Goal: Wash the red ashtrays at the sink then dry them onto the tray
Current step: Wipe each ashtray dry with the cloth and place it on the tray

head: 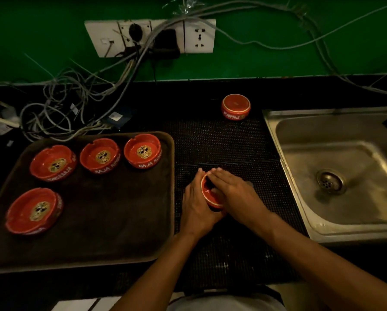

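Dark counter (210, 97), green wall behind. Brown serving tray (111, 221) on your left; steel sink (336, 171) on your right, drain visible, no ashtray in the basin. Black dotted mat (221, 142) lies between tray and sink.

On the tray: four red ashtrays (53, 163), all upright, apart from one another, three in a row along the far edge, one nearer you at the left.

A fifth red ashtray (235, 107) sits upside down at the far edge of the mat, near the sink's back corner.

A sixth, the held ashtray (210, 194), is over the mat, tilted on its side with the bowl facing right. Your left hand (198, 205) grips it, fingers curled round the rim and underside. Your right hand (232, 189) lies flat against the bowl's opening, fingers straight. Something pale shows under that palm; you cannot tell what it is.

Tangled cables (75, 104) and a wall socket plate (149, 38) at the far left.
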